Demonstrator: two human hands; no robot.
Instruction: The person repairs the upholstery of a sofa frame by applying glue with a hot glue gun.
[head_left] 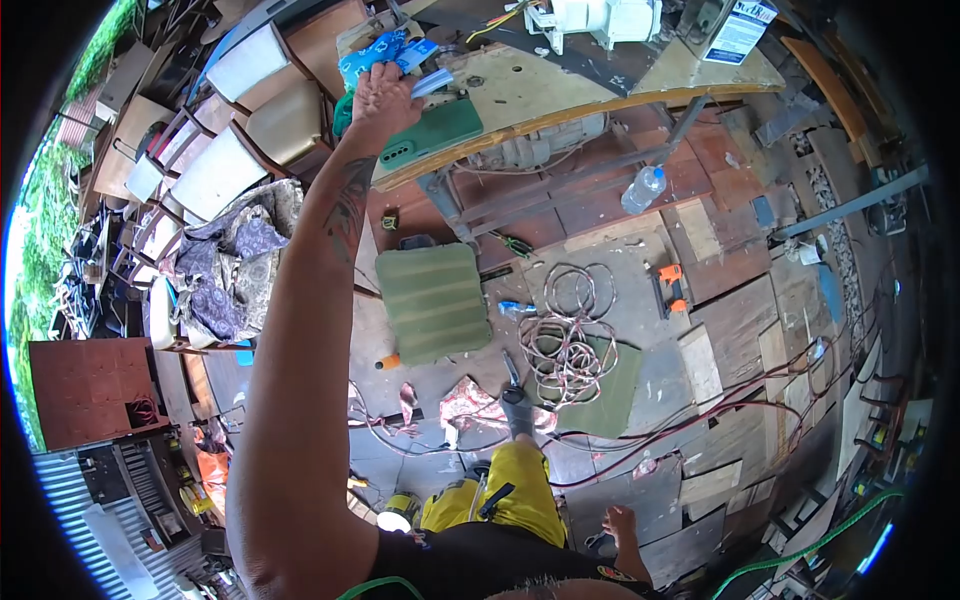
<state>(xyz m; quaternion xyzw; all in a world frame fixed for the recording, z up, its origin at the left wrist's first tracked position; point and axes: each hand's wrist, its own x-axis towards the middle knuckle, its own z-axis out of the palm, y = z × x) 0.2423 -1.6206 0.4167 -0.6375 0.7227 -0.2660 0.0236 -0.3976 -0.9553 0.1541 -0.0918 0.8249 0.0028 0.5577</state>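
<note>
My left hand (386,97) reaches out to the workbench (540,85) at the top and rests on a blue patterned cloth (375,58), its fingers pressed onto it. Blue-and-white packets (432,82) lie just right of the fingers. A green phone (432,132) lies on the bench near my wrist. Low at the right of my body is my right hand (619,522), away from the bench, its fingers curled; whether it holds anything is too small to tell.
White chairs (222,172) crowd the left. On the floor are a green cushion (433,303), a coiled hose (570,355), an orange-and-black nail gun (669,290) and a plastic bottle (643,190). Hoses cross the floor at the right.
</note>
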